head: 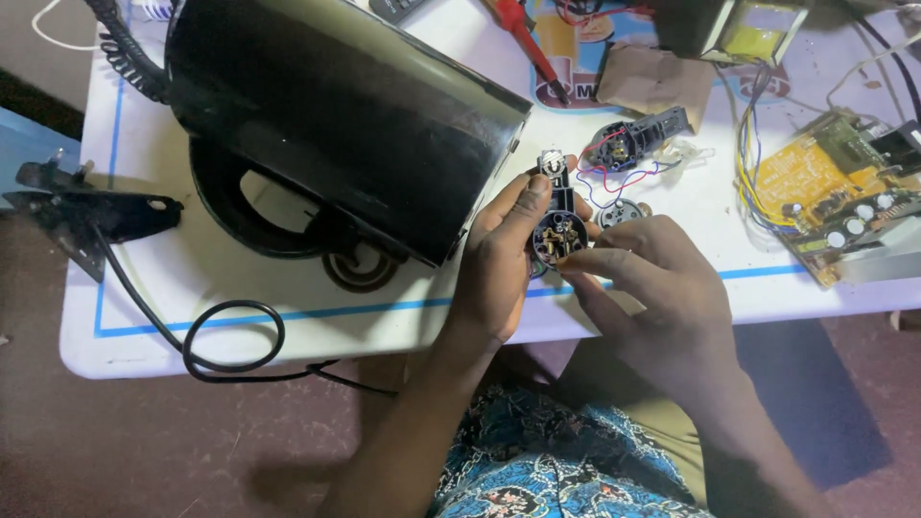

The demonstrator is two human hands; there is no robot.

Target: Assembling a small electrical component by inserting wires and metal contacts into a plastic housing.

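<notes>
My left hand (504,259) grips a small black round connector part (558,233) with metal contacts showing on its face, held above the white table's (192,288) front edge. My right hand (652,288) is at the part's right side, its fingertips pinching or touching the rim. A black electric kettle (336,105) lies on its side just left of my left hand. Beyond the hands lies another black connector piece (633,139) with red and blue wires (614,177).
A yellow circuit board (825,192) with capacitors and coloured wires sits at the right. A red-handled tool (523,34) lies at the back. A black cord (221,336) loops at the front left edge, by a black bracket (86,211). A transformer (758,29) stands far back.
</notes>
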